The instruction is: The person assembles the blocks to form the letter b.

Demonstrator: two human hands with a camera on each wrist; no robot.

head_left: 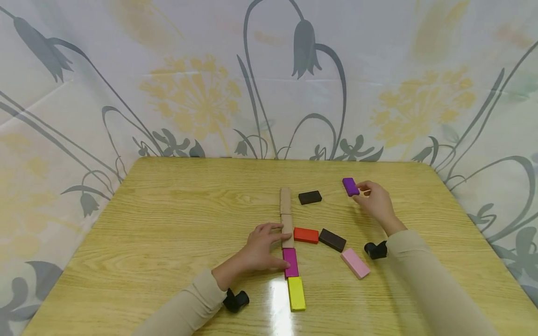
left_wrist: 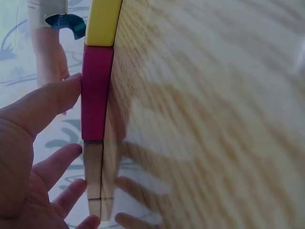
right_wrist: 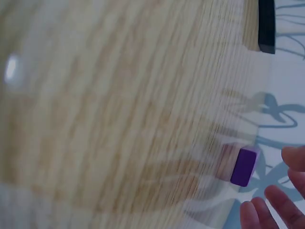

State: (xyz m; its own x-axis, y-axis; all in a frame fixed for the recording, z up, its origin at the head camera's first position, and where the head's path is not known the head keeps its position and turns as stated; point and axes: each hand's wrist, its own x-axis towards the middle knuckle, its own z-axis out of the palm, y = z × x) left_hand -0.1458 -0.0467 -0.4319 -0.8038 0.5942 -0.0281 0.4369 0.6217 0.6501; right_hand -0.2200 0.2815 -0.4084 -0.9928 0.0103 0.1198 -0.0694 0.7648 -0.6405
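- Right grip [head_left: 376,204] unclenched, fingers just beside the purple block [head_left: 350,186], far across the counter [head_left: 189,200].
- Left grip [head_left: 261,248] loose, thumb against magenta block [head_left: 293,261], seemingly steadying the end-to-end row [head_left: 290,253].

The surface [head_left: 189,200], across the lower frame, showed wood grain under a smooth, glossy finish that threw back pale glare at bottom centre. Mid-frame, the two tan blocks [head_left: 286,200] looked like bare, matt wood; the magenta block [head_left: 291,256] below looked smooth and painted. The sleeves [head_left: 437,280] were matt cloth.
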